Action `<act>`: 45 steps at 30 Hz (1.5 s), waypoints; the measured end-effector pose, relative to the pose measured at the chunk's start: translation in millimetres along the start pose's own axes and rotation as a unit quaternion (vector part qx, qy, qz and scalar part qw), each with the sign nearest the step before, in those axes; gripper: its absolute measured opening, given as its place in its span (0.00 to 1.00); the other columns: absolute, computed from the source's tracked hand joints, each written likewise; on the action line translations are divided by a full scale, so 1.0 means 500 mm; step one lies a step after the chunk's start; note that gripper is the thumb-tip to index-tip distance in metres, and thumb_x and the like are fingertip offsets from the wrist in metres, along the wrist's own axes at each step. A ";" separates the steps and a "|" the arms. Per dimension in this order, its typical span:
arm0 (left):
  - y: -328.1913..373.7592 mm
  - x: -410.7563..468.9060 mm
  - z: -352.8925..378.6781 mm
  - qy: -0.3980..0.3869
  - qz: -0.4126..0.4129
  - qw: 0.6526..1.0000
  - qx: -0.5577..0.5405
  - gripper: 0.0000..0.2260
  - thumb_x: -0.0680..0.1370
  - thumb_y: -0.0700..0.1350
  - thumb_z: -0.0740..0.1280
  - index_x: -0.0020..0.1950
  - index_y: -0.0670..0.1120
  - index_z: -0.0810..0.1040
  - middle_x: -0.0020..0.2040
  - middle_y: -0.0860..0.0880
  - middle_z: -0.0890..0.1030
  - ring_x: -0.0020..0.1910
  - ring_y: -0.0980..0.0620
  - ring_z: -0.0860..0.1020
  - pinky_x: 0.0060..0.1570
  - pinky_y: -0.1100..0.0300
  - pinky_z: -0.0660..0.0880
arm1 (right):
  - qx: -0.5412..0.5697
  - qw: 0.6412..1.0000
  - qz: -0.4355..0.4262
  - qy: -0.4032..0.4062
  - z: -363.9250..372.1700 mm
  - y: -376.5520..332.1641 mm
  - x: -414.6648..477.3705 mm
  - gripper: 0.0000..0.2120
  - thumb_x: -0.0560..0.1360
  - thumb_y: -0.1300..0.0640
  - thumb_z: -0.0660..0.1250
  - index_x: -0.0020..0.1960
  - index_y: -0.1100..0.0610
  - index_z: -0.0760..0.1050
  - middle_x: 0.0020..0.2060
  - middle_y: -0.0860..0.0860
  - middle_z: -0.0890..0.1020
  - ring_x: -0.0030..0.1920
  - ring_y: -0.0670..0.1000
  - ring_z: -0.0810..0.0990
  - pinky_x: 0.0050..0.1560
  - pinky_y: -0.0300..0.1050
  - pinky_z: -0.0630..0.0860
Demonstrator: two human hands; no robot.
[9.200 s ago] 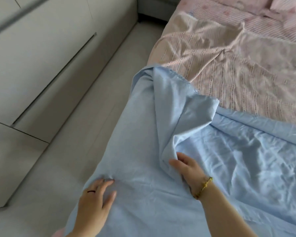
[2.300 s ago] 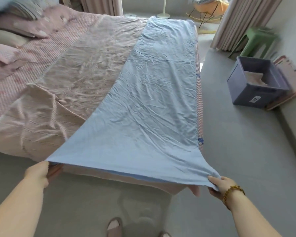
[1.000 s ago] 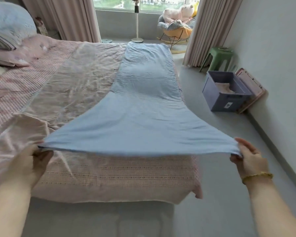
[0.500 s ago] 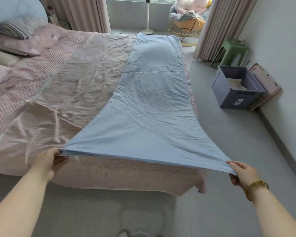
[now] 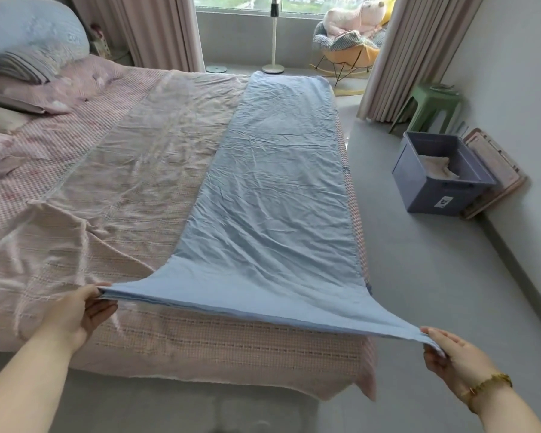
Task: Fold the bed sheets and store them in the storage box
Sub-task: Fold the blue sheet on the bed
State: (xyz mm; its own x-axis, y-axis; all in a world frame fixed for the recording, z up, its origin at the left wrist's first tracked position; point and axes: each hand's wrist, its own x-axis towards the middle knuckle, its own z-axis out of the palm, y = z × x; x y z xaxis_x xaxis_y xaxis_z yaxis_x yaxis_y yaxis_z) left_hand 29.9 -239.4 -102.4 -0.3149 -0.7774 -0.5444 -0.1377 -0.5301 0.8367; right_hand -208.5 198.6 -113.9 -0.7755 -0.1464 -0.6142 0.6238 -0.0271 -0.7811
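Observation:
A light blue bed sheet (image 5: 275, 189), folded into a long strip, lies along the right side of the bed and reaches its far end. My left hand (image 5: 78, 314) pinches the sheet's near left corner just above the pink bedspread. My right hand (image 5: 453, 357) pinches the near right corner, out past the bed's edge over the floor. The near edge is stretched taut between both hands. A dark blue storage box (image 5: 441, 176) stands open on the floor at the right wall, with a pale folded cloth inside.
A pink bedspread (image 5: 113, 170) covers the bed, with pillows (image 5: 22, 70) at the far left. Behind the box a pinkish lid (image 5: 497, 170) leans on the wall. A green stool (image 5: 431, 104), a rocking chair (image 5: 347, 54) and a fan stand (image 5: 274, 42) stand near the curtains.
Both hands have kept their grip on the near corners. The sheet's raised near half has settled onto the bed, and only the near edge stays lifted and taut.

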 end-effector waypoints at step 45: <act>-0.209 0.462 0.254 0.262 -0.079 0.948 0.164 0.24 0.74 0.42 0.70 0.65 0.34 0.68 0.63 0.34 0.73 0.61 0.36 0.73 0.62 0.44 0.69 | -0.324 0.902 0.121 0.260 0.216 0.101 0.491 0.35 0.67 0.66 0.72 0.70 0.68 0.60 0.66 0.67 0.68 0.64 0.64 0.70 0.65 0.53 0.64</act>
State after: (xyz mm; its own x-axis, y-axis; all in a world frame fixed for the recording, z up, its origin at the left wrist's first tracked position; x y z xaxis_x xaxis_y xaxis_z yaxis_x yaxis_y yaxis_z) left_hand -147.9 -320.5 -308.3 0.2318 -0.8040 -0.5476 -0.4554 -0.5871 0.6693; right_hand -357.0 54.3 -292.0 -0.6701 0.4182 -0.6132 0.7239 0.5509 -0.4153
